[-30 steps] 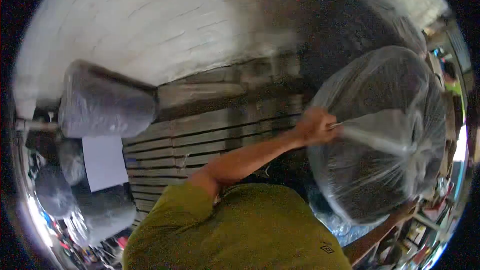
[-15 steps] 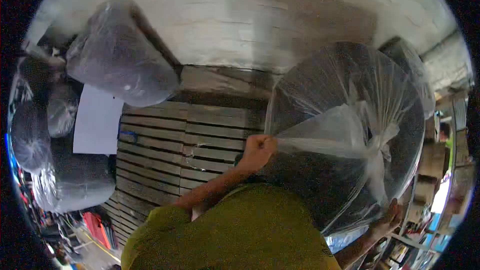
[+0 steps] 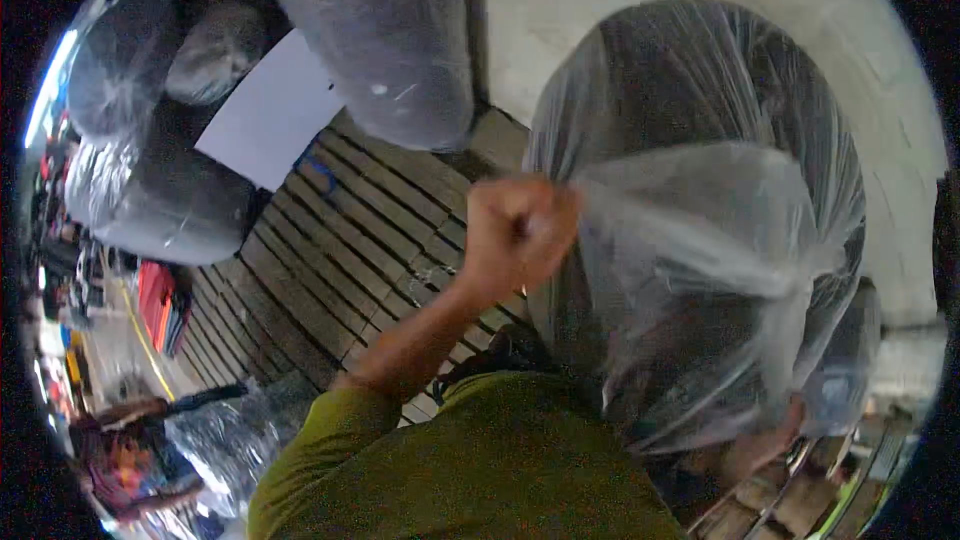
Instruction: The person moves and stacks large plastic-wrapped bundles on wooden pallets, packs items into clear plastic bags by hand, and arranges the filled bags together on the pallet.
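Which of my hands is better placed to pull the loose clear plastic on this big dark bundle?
Likely your left hand: it is closed on one end of the clear plastic sheeting, stretched from the large dark rounded bundle. Your right hand sits low by the bundle's edge, away from that end.

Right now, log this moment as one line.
left hand: fist gripping clear plastic wrap | right hand: near large dark rounded bundle, grip unclear | white rectangular sheet: untouched
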